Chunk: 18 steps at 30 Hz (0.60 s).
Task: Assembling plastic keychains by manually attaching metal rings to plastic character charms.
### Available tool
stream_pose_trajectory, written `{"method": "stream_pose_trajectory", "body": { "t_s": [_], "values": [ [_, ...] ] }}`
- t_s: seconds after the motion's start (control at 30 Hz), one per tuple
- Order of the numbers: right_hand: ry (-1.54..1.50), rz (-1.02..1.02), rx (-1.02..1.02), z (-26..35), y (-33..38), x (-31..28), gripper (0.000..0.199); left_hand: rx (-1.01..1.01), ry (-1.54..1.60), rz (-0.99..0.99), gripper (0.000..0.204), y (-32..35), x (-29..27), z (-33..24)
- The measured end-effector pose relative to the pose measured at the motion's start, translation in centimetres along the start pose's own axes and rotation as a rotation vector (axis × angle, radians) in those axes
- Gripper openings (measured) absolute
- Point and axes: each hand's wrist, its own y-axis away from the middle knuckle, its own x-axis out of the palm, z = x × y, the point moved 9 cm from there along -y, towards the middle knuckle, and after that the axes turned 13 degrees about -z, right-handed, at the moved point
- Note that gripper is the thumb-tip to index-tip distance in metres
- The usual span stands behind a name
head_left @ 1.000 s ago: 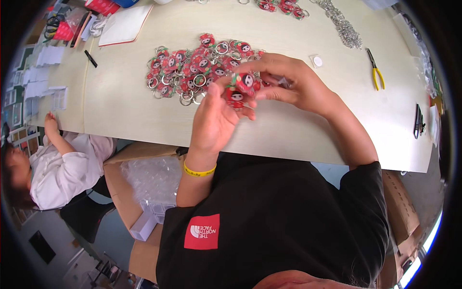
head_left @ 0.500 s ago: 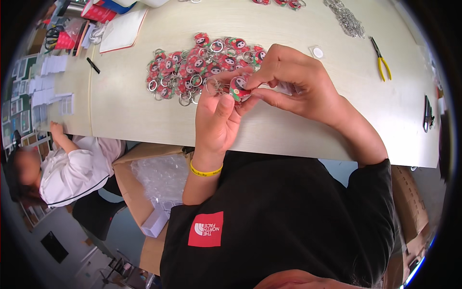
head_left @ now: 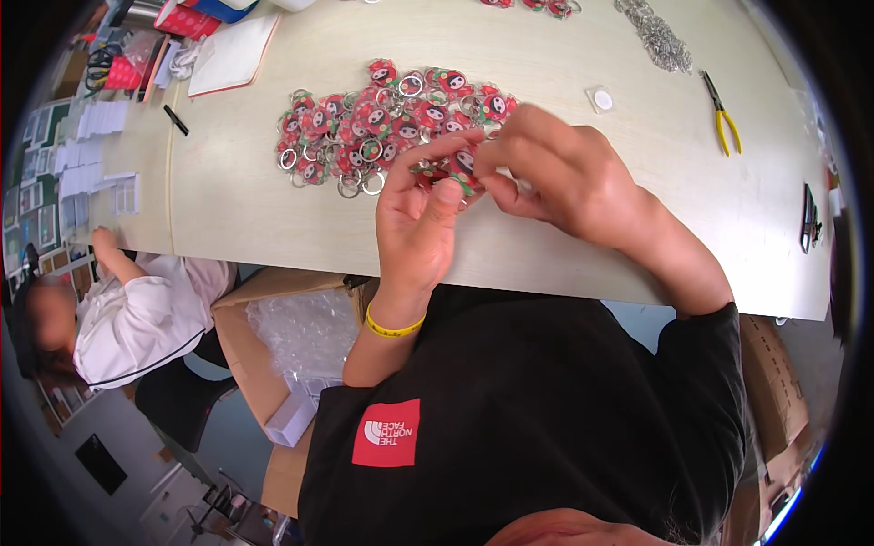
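My left hand, with a yellow wristband, is closed around a red-and-green acrylic keychain, thumb pressed on its face. Metal rings or links gleam between these fingers, partly hidden. The bent fingers of my right hand pinch the keychain's right edge; whether they also grip a smaller part cannot be seen. Just beyond my hands lies a heap of similar keychains with silver split rings.
Yellow-handled pliers and a small white round piece lie to the right. Silver chains are piled at the far right. A notebook and black pen lie left. An open carton stands below the table edge; a person sits left.
Both hands have shifted slightly right with the keychain. The ring that stuck out left of my left fingers is now mostly tucked in, and the right fingers have curled more.
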Motion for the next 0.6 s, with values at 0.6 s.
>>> {"method": "stream_pose_trajectory", "body": {
  "t_s": [0.6],
  "values": [
    [-0.125,0.038,0.09,-0.2,-0.2,0.0,0.022,-0.032,0.048,0.031,0.035,-0.2,0.4,-0.5]
  ]
}}
